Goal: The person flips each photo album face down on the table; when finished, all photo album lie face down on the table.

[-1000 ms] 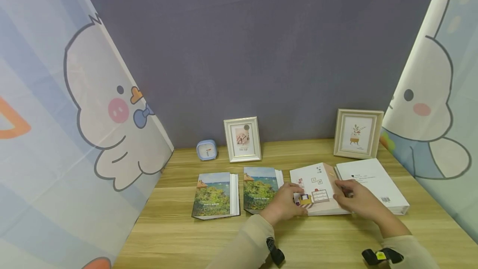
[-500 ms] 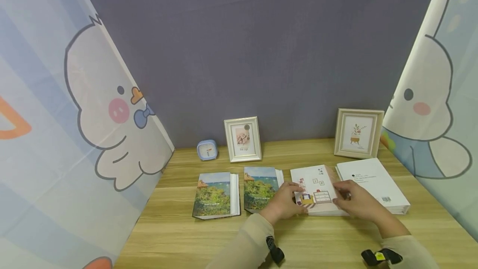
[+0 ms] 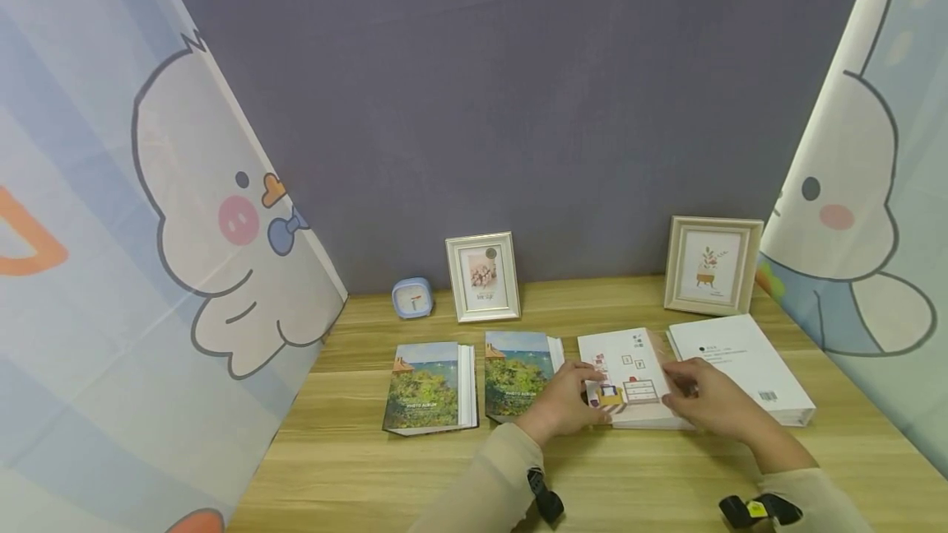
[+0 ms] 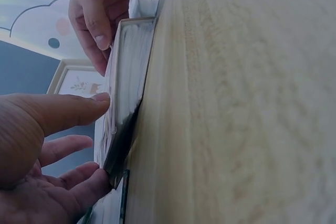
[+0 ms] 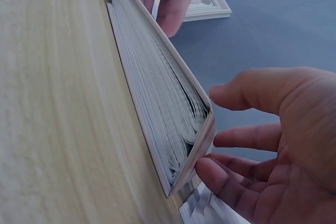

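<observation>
Between the two hands lies a thick photo album (image 3: 625, 364), its white cover drawn with furniture, its spine pale pink. At its left edge my left hand (image 3: 561, 403) pinches it; in the left wrist view the thumb touches the cover edge and the fingers reach the lower edge. My right hand (image 3: 714, 403) holds the spine side, thumb at the cover's edge and fingertips against the spine in the right wrist view. The page block (image 5: 157, 87) shows many sleeves. A landscape-covered album (image 3: 517, 373) sits just left, partly behind the left hand; a white book (image 3: 748, 364) lies to the right.
Another landscape album (image 3: 424, 385) lies further left on the wooden table (image 3: 355, 475). Along the back stand a blue clock (image 3: 412, 298), a small picture frame (image 3: 484, 276) and a larger frame (image 3: 713, 264). Printed curtains (image 3: 244, 130) flank the table.
The held album's spine side has come down and turned slightly, so its cover lies flatter and less spine shows. The right fingers have shifted a little along the spine; the left hand stays nearly still.
</observation>
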{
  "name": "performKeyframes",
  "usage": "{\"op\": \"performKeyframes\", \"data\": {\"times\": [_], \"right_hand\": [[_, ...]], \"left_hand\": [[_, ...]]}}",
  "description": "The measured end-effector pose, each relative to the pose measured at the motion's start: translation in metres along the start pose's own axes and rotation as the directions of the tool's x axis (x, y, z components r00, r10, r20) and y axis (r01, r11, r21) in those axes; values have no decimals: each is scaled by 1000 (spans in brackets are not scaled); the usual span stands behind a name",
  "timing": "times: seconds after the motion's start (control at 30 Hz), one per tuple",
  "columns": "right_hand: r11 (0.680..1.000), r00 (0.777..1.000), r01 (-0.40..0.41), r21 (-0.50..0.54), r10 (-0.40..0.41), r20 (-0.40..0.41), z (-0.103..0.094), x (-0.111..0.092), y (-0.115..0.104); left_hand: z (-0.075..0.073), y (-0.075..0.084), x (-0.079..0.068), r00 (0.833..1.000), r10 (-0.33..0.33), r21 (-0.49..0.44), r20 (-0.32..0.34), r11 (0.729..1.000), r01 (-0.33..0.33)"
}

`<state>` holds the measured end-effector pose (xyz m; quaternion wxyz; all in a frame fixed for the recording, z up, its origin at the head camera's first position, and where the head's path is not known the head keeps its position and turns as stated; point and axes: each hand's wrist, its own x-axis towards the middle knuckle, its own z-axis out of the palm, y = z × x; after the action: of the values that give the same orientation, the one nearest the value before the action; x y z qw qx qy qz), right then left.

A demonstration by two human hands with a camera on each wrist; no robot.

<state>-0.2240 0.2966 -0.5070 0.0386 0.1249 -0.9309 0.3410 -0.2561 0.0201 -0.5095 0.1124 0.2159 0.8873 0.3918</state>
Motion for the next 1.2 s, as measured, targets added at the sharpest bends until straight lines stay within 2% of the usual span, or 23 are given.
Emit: {"op": "performKeyframes", "data": {"times": [0.13, 0.27, 0.4, 0.5, 0.6, 0.83, 1.03, 1.1, 1.2], "right_hand": [[1000, 1000, -22, 1, 22, -21, -2, 0, -4], [999, 997, -33, -1, 33, -73, -4, 1, -9], [1000, 993, -17, 15, 19, -113, -3, 3, -17], [999, 993, 11, 36, -7, -118, -1, 4, -26], [998, 992, 54, 44, -49, -112, 3, 7, -35], [993, 986, 117, 17, -114, -124, 16, 20, -49], [986, 978, 165, 11, -163, -129, 27, 32, -58], [984, 975, 178, -8, -177, -135, 30, 36, -61], [983, 976, 178, -37, -181, -120, 34, 40, -64]], "left_hand": [[-3, -1, -1, 1000, 13, -103, 8, 995, -13], [-12, -5, -4, 999, 33, -169, -16, 985, -35], [-27, -10, -11, 997, 61, -222, -49, 973, -70], [-41, -15, -17, 991, 107, -271, -75, 955, -124], [-55, -22, -25, 983, 148, -277, -111, 945, -174], [-86, -47, -47, 970, 137, -227, -200, 957, -182], [-109, -80, -65, 944, 160, -261, -289, 935, -238], [-114, -89, -70, 943, 145, -276, -299, 933, -231], [-119, -98, -78, 953, 97, -296, -288, 937, -185]]}}
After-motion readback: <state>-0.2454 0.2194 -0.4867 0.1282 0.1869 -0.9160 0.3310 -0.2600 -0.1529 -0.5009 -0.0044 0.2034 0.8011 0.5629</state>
